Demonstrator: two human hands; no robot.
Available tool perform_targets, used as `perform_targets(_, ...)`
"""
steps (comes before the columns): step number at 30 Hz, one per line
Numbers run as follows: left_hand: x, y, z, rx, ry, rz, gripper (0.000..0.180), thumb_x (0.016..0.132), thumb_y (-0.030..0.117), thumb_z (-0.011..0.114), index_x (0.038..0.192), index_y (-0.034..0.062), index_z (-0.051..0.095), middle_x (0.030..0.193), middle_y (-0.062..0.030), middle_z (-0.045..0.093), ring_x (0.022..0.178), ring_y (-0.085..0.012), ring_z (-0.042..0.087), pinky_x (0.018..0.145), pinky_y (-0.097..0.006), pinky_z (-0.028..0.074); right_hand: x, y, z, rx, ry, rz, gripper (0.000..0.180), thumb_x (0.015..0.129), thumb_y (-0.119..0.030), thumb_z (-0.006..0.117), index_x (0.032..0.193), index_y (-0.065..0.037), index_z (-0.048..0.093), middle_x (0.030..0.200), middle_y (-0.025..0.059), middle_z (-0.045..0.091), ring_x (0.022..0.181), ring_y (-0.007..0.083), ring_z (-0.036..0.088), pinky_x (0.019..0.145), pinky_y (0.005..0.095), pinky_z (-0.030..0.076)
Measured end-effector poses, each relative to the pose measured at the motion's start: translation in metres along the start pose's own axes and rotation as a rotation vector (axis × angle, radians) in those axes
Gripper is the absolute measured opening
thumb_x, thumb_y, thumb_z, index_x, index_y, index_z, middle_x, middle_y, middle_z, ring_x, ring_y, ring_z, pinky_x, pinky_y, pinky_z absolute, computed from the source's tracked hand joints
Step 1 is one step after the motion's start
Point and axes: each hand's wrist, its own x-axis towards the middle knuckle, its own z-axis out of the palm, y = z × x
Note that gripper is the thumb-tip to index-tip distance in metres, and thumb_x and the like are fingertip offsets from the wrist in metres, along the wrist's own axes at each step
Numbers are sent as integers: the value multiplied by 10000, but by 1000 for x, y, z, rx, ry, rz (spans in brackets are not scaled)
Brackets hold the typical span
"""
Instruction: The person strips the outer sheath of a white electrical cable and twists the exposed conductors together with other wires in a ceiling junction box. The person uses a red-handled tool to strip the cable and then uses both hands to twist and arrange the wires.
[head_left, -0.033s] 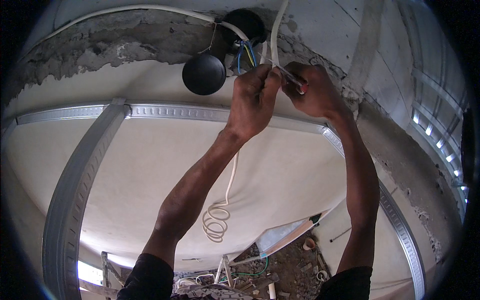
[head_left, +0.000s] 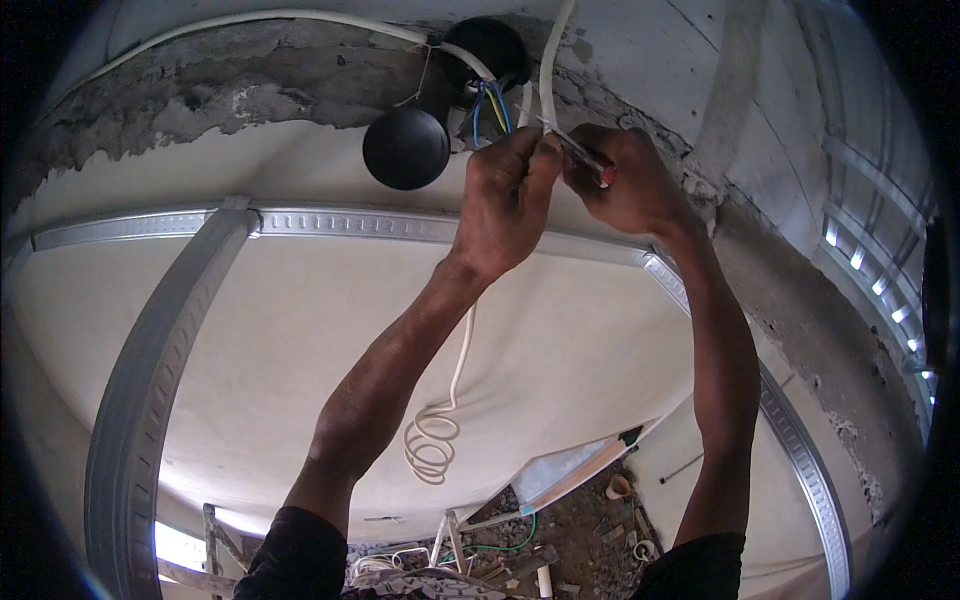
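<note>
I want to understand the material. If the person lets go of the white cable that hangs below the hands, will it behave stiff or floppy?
The white cable probably is semi-stiff: it drops from the left hand in a gentle curve, not limp. Its lower end keeps springy coils, so it likely holds its shape. It looks thin, so probably light and apt to swing.

Rough broken plaster (head_left: 200,95), ribbed metal channels (head_left: 150,370) (dull) — glossy white cable (head_left: 455,380)

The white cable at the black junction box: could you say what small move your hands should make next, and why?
Probably draw the tool in the right hand along the white cable while the left hand steadies it: both hands meet on it just below the black junction box.
</note>
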Motion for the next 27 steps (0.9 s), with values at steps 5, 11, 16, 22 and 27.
perform_targets(5, -4, -12, -1, 153, -8, 23, 364, 1004, 327, 512, 875, 11, 637, 618, 12, 499, 564, -47, 421, 490, -238, 341, -3, -2, -7, -1, -114, 55, 172, 781, -147, 732, 878, -30, 651, 761, 138, 660, 703, 297, 644, 672, 391, 510)
perform_targets(11, -6, -14, -5, 268, -55, 38, 302, 985, 275, 555, 887, 3, 644, 638, -23, 550, 576, -64, 441, 508, -244, 369, -5, 8, -7, 55, -170, 70, 255, 765, -233, 768, 904, -40, 676, 808, 157, 686, 761, 314, 680, 729, 417, 532)
perform_targets(16, -4, -24, -5, 233, -48, 150, 269, 974, 240, 579, 856, 4, 632, 608, -12, 517, 571, -57, 412, 501, -247, 362, -1, 7, -14, 63, -260, 127, 309, 715, -222, 826, 862, -21, 642, 730, 65, 632, 663, 193, 598, 683, 323, 487)
perform_targets(22, -3, -25, -7, 297, -77, 167, 244, 969, 209, 579, 829, 13, 615, 582, -9, 506, 558, -60, 392, 494, -254, 364, 14, -12, -46, 214, -578, 539, 450, 617, -298, 901, 866, -38, 631, 778, 43, 634, 725, 178, 605, 713, 332, 489)
perform_targets(27, -8, -22, -1, 303, -51, 74, 231, 984, 220, 558, 899, 7, 591, 616, -31, 522, 580, -85, 415, 504, -277, 384, 24, -12, -58, 161, -730, 547, 418, 675, -297, 872, 893, -37, 628, 790, 62, 637, 781, 204, 617, 743, 365, 492)
